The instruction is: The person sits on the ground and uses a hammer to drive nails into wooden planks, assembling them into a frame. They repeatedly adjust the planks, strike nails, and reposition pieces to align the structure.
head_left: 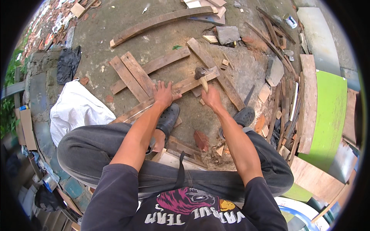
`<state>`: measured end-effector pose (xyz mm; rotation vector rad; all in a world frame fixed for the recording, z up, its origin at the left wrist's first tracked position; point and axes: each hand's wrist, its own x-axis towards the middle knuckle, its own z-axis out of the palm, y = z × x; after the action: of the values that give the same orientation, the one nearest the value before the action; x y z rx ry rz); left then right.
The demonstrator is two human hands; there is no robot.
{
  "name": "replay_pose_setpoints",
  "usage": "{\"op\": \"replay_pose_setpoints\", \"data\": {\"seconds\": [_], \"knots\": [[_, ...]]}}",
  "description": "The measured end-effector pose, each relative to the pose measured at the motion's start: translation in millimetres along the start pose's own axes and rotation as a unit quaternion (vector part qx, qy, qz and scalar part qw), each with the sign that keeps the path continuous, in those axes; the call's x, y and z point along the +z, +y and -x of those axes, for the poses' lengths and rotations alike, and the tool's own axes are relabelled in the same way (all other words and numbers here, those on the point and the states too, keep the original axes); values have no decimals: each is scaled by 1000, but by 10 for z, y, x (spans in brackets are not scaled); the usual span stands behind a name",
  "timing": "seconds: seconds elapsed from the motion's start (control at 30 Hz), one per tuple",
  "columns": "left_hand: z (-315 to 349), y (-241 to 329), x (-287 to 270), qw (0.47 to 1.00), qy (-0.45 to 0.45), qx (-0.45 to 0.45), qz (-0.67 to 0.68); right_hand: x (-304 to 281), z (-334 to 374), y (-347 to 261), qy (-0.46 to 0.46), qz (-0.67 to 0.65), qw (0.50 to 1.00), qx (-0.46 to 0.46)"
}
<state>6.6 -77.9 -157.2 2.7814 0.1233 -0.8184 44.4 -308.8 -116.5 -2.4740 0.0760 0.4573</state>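
Note:
My right hand (211,97) is closed around the light wooden handle of a hammer (204,82). The hammer's dark head is over the right end of a long wooden plank (189,83), touching it or very close; I cannot tell which. That plank slants from the lower left up to the right, crossing other boards. My left hand (164,93) lies flat with fingers spread on the plank, where it meets two short boards (137,71) side by side. Another board (168,61) runs behind these, and a further board (225,85) passes the plank's right end. No nail is visible.
My shoes (168,117) flank the work. A dark tapering blade (249,95) lies by the right shoe. A curved beam (162,27) lies at the far side, near a grey stone block (227,34). A white sack (79,109) is left; a green panel (327,115) is right.

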Motion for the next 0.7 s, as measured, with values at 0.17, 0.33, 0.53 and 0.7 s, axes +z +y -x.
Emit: {"op": "replay_pose_setpoints", "data": {"seconds": [0.17,0.33,0.53,0.7], "knots": [[-23,-112,1,1000,-21,-3,16,-42,110,-276,8,-24,1000,3],[9,-341,-159,996,-47,59,56,42,-48,-128,-26,5,999,37],[348,-811,-145,996,56,-29,70,32,187,-24,-9,-7,1000,7],[530,-1063,-138,987,102,-85,94,75,148,53,-36,-10,997,67]]}}
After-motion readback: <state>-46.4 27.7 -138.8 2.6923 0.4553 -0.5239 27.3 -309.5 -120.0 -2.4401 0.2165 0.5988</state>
